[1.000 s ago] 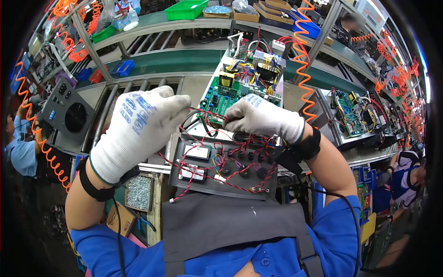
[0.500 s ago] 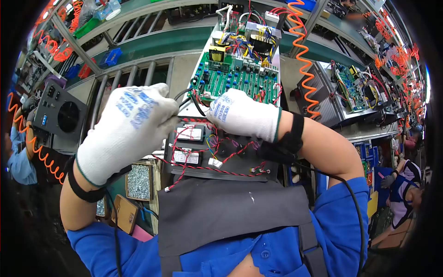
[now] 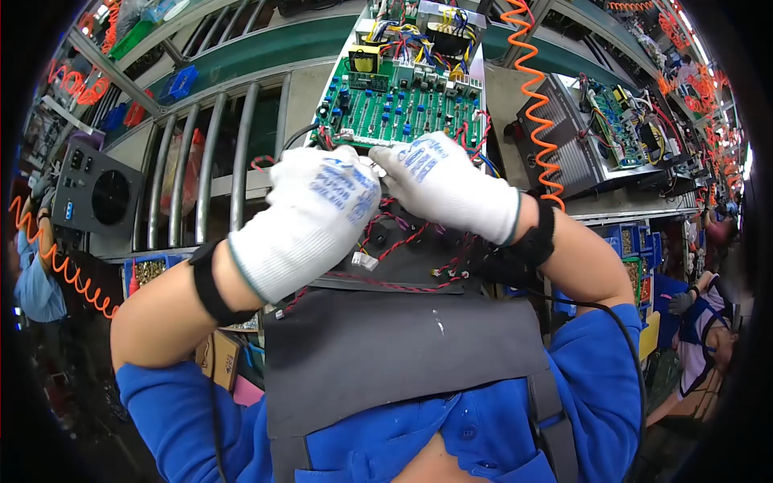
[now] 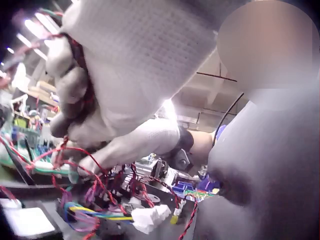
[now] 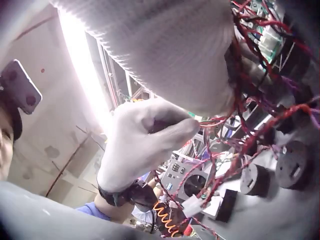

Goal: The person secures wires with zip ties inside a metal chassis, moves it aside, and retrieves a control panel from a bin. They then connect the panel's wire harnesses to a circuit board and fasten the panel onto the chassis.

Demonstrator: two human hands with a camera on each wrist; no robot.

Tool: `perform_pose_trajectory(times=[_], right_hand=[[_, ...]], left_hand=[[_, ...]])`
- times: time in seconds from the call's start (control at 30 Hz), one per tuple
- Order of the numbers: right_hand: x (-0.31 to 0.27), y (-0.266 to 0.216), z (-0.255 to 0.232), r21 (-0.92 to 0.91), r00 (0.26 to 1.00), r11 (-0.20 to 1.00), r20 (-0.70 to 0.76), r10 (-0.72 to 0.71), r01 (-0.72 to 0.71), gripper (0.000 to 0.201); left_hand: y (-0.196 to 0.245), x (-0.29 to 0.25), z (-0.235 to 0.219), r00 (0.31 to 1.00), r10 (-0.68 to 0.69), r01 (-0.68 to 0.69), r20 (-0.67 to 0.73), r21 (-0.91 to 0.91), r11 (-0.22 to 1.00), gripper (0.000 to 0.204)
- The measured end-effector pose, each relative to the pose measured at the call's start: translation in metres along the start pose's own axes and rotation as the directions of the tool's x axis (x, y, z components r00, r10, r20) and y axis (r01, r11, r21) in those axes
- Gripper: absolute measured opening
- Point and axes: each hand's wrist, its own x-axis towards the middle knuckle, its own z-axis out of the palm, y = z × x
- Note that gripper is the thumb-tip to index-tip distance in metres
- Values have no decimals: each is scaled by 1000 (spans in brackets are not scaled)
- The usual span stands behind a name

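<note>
Both hands wear white knit gloves and meet at the front edge of a green circuit board [image 3: 403, 113]. Curled fingers of my left hand [image 3: 318, 213] grip red-and-black twisted wires [image 4: 82, 70], which run through the fist in the left wrist view. Close beside it, my right hand [image 3: 451, 189] has its fingers bent around wires of the same bundle [image 5: 242, 85]; its fingertips are largely hidden. Below the hands lies a dark panel [image 3: 394, 274] with round black parts [image 5: 292, 162]. A white connector [image 3: 365, 260] rests over it among loose twisted wires.
Metal rollers [image 3: 185, 173] lie left of the board. An orange coiled hose [image 3: 531, 105] hangs at its right. Farther right sits another opened unit [image 3: 616, 121]; a grey fan housing [image 3: 101, 193] stands at far left. Small-part bins [image 3: 636, 249] stand at lower right.
My left hand has moved right and come close to my right hand, now covering the panel's left part. The head view has shifted, so the board appears higher and slightly left.
</note>
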Motion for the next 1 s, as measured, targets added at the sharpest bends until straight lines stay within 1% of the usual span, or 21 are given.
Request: perform_pose_trajectory(times=[0.03, 0.07, 0.1, 0.13, 0.17, 0.2, 0.23, 0.27, 0.3, 0.33, 0.4, 0.5, 0.6, 0.67, 0.73, 0.8, 0.83, 0.87, 0.93, 0.97, 1.0], right_hand=[[1, 0, 7, 6, 998, 1000, -66, -12, 12, 24], [4, 1, 11, 8, 991, 1000, -135, -25, 26, 16], [8, 1, 11, 12, 998, 1000, -58, 16, -15, 17], [10, 3, 10, 59, 998, 998, -65, 17, -13, 19], [9, 8, 7, 74, 999, 997, -36, -4, 7, 20], [9, 12, 3, 93, 1000, 995, -4, -26, 26, 21], [11, 13, 0, 93, 1000, 995, 1, -21, 21, 21], [16, 13, -2, 101, 999, 995, 31, 19, -22, 22], [20, 12, -2, 110, 996, 992, 64, 59, -66, 24], [23, 14, 3, 155, 995, 983, 26, 98, -101, 24], [22, 17, 7, 152, 993, 984, -48, 106, -98, 27], [22, 15, 5, 129, 993, 985, 33, 111, -114, 22], [20, 9, 2, 79, 995, 992, 19, 99, -100, 21], [19, 7, -2, 90, 995, 991, -13, 97, -95, 21], [21, 9, -5, 77, 996, 993, 10, 91, -91, 24], [13, 11, -2, 187, 999, 982, -37, 35, -28, 29], [10, 13, 2, 162, 999, 987, -47, 27, -19, 34], [11, 13, -5, 155, 998, 988, -50, 26, -18, 34], [12, 10, -17, 177, 970, 962, 167, 177, -207, 26], [11, 16, -6, 175, 991, 976, 58, 120, -128, 27], [10, 16, -5, 180, 990, 974, 54, 127, -135, 27]], left_hand=[[6, 13, 17, 984, -131, 126, 123, 47, 991, 20], [11, 20, 22, 976, -163, 157, 147, 50, 986, 25], [11, 24, 23, 977, -118, 120, 177, -1, 993, 26], [11, 28, 19, 976, -70, 82, 207, -52, 995, 27], [7, 32, 27, 986, -49, 75, 160, -160, 984, 26], [4, 34, 39, 987, -42, 68, 157, -163, 984, 26], [3, 35, 44, 997, -73, 60, -29, -313, 948, 23], [2, 36, 50, 971, -129, 23, -203, -453, 891, 20], [3, 38, 55, 970, -186, 90, -160, -474, 876, 16], [2, 41, 60, 971, -183, 88, -154, -480, 873, 16], [0, 43, 74, 948, -207, 66, -242, -486, 871, 14], [-3, 30, 61, 954, -204, 70, -221, -498, 865, 15], [-8, 10, 41, 965, -155, 40, -212, -466, 884, 16], [-9, 4, 34, 957, -110, -25, -270, -450, 893, 15], [-5, 9, 33, 962, -83, -22, -260, -377, 926, 10], [-1, 19, 40, 993, -54, 21, -101, -306, 952, 7], [-1, 24, 40, 986, -27, -33, -163, -350, 936, 7], [-1, 33, 47, 985, -28, -33, -170, -348, 937, 7], [1, 51, 58, 994, -65, 26, -85, -393, 919, 10], [-1, 50, 59, 989, -57, 1, -136, -378, 926, 14], [-2, 46, 59, 990, -48, -6, -135, -373, 928, 14]])
